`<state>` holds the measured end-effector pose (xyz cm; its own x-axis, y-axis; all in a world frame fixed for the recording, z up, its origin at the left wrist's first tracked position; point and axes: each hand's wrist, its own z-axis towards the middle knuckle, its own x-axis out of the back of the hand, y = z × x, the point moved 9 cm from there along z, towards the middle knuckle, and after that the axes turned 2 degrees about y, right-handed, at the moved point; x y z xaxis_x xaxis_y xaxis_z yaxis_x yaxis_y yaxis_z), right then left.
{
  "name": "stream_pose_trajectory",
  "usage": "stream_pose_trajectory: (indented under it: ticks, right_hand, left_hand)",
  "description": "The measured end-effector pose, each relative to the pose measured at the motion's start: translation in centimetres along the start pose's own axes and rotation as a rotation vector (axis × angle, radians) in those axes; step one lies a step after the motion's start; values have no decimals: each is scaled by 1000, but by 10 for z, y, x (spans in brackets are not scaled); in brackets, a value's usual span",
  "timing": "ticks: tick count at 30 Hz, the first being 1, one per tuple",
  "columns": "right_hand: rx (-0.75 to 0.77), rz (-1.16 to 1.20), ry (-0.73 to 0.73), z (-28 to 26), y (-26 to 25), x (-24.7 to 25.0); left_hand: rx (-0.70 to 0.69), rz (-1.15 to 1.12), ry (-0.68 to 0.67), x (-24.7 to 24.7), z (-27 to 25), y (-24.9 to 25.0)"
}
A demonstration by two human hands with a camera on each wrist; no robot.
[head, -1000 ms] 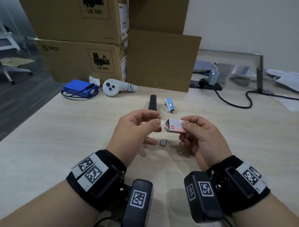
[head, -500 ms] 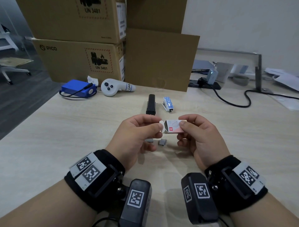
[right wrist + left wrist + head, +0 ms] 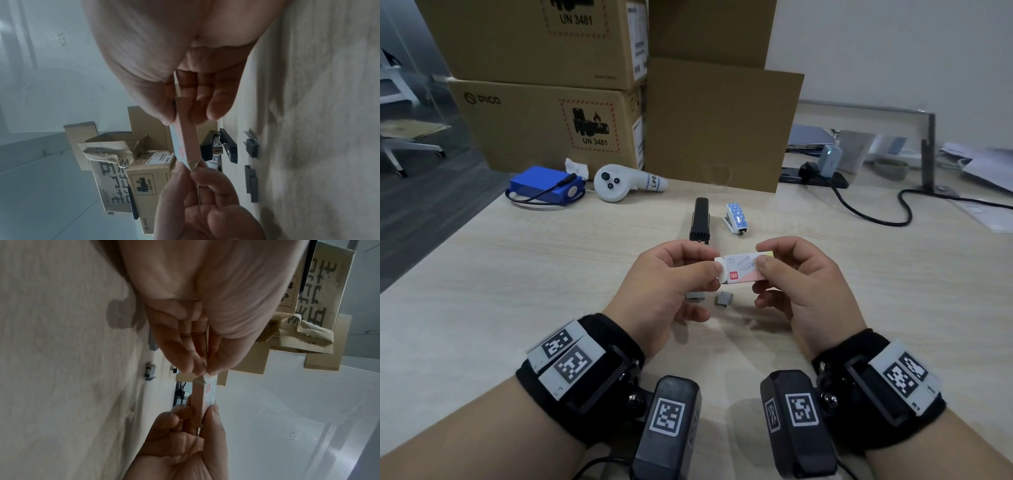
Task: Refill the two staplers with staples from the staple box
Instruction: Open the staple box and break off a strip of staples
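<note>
A small white and pink staple box is held above the table between both hands. My right hand grips its right end between thumb and fingers. My left hand pinches the white end flap at the box's left end. Two grey staple strips lie on the table under the hands. Behind them lie a black stapler and a small blue dotted stapler.
Stacked cardboard boxes stand at the back. A blue battery pack and a white controller lie back left. A black cable crosses the table at back right, near a metal stand.
The box has turned so its printed top faces up. The left fingers have closed in on the end flap, and the open dark end seen earlier no longer shows.
</note>
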<state>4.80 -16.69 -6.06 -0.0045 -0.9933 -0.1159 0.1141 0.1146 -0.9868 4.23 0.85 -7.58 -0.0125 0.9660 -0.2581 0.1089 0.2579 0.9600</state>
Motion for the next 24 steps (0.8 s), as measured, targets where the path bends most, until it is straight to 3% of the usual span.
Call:
stream_pose_trajectory:
  ticks: [16, 24]
  right_hand:
    - [-10, 23, -19, 1, 2, -1]
    - [-14, -179, -174, -8, 3, -14]
  left_hand:
    - [-27, -5, -19, -3, -1, 2]
    - [-10, -12, -41, -1, 3, -5]
